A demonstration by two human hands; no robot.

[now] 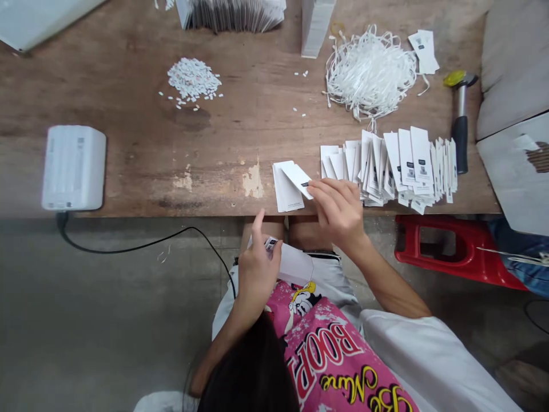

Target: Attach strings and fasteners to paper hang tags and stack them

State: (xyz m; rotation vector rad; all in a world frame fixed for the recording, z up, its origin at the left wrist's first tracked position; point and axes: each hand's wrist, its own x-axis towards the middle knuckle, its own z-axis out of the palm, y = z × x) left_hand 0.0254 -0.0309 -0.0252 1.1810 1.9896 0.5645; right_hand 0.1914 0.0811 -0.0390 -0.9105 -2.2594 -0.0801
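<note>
L hand [256,264] gripping tags [281,257], R hand [337,207] pinching tag [299,179] over stack [286,191]

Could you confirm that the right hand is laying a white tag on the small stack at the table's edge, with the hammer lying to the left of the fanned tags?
Not quite: in the head view the hammer lies right of the fanned tags, not left. The right hand does lay a white tag on the small stack.
</note>
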